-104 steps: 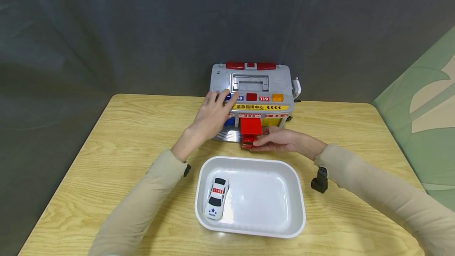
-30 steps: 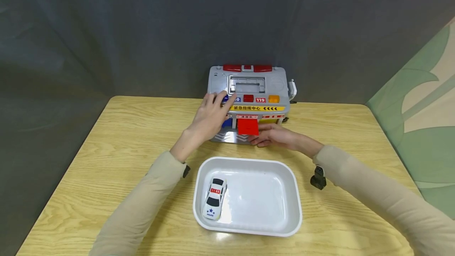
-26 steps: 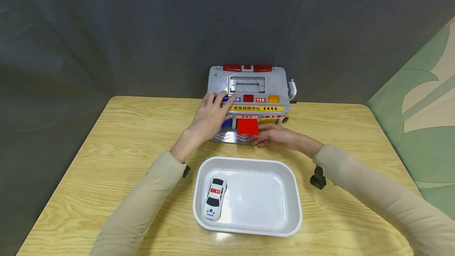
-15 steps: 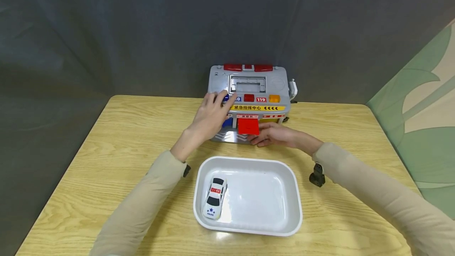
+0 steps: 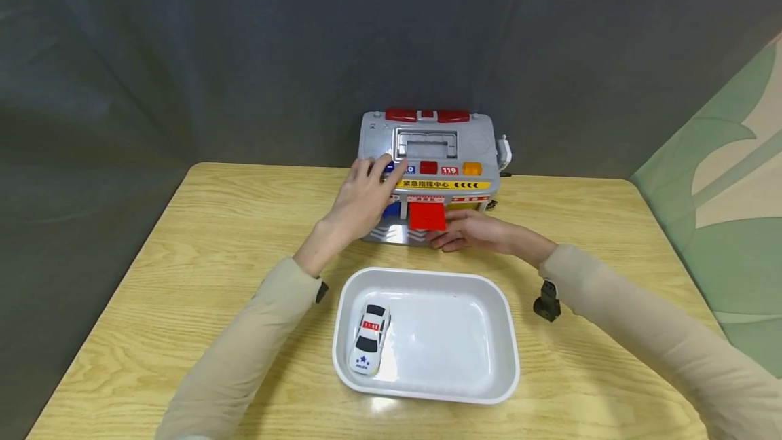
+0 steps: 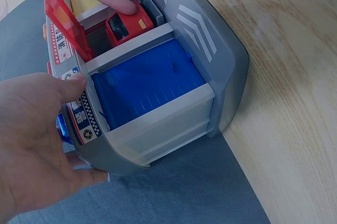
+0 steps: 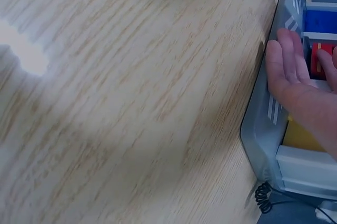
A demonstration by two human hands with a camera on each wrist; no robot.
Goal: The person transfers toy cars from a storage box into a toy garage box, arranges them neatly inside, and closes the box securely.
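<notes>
A grey toy rescue station (image 5: 473,148) stands at the table's far edge. My left hand (image 5: 360,199) rests on its top left corner, with the thumb on the front strip in the left wrist view (image 6: 31,139). The middle bay's red flap door (image 5: 426,216) is raised. A red toy car (image 6: 126,26) sits inside that bay. My right hand (image 5: 458,236) lies flat at the ramp, and its straight fingers (image 7: 287,60) press on the red car (image 7: 322,58). The blue door (image 6: 147,81) beside it is down.
A white tray (image 5: 507,331) lies near me on the wooden table (image 5: 201,236), with a white police car (image 5: 369,339) in its left end. The station's grey ramp (image 7: 271,110) meets the table. A green patterned surface (image 5: 721,189) rises at the right.
3.5 s ago the red car stood on the ramp at my right fingers; it is now inside the middle bay under the raised flap. In the last second nothing has visibly moved.
</notes>
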